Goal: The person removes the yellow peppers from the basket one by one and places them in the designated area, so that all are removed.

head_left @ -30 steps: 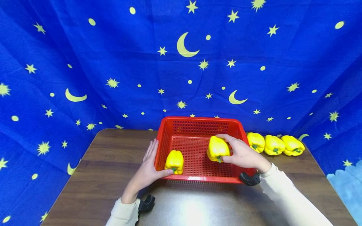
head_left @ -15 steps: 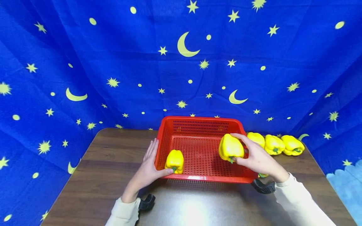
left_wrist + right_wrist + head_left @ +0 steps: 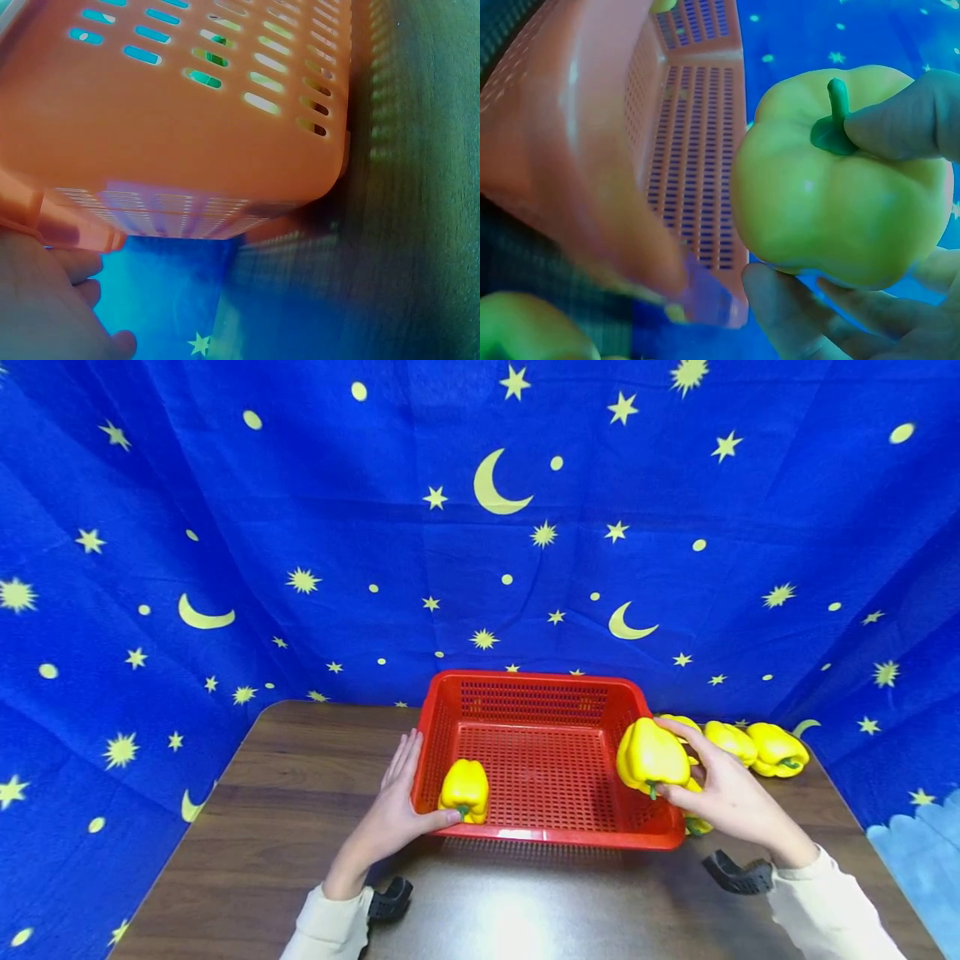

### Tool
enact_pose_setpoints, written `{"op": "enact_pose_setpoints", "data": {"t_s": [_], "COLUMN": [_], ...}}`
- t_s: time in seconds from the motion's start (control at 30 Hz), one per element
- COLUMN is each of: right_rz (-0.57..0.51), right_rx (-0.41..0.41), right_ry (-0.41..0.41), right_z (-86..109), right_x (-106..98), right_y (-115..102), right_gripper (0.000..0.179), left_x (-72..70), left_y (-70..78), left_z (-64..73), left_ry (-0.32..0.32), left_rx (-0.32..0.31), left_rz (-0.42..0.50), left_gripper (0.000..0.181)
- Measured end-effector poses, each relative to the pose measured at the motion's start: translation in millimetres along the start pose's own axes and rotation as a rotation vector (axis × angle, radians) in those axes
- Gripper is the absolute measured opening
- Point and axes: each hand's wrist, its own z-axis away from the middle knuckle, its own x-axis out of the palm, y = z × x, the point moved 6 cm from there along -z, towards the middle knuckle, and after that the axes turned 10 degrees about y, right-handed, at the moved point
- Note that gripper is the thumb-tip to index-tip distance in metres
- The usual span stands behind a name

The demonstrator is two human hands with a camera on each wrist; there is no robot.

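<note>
We see the right hand (image 3: 723, 785) curled round a glossy, lobed yellow pepper (image 3: 652, 750) — thumb against its green stem, fingers at its underside — held by the right wall of the red basket (image 3: 540, 836). The left hand (image 3: 397, 797) lies open, its straight fingers along the basket's left side, thumb over the front rim beside a second pepper (image 3: 464, 785). We note slotted, smooth basket walls and a wood-grained bench (image 3: 322, 760) bearing more peppers (image 3: 777, 749).
</note>
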Motion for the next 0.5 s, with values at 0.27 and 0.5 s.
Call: {"op": "enact_pose_setpoints", "data": {"t_s": [0.27, 0.5], "right_rz": [-0.017, 0.016], "right_rx": [-0.009, -0.001], "right_ry": [0.070, 0.117], "right_z": [13.3, 25.0], "right_x": [-13.2, -24.0], "right_y": [9.9, 23.3], "right_gripper": [0.082, 0.084], "left_x": [-1.4, -0.4], "left_y": [1.8, 1.2], "left_z": [0.7, 0.6], "left_ry": [0.001, 0.002], "left_rx": [-0.013, -0.009], "left_rz": [0.016, 0.000], "left_gripper": [0.119, 0.120]}}
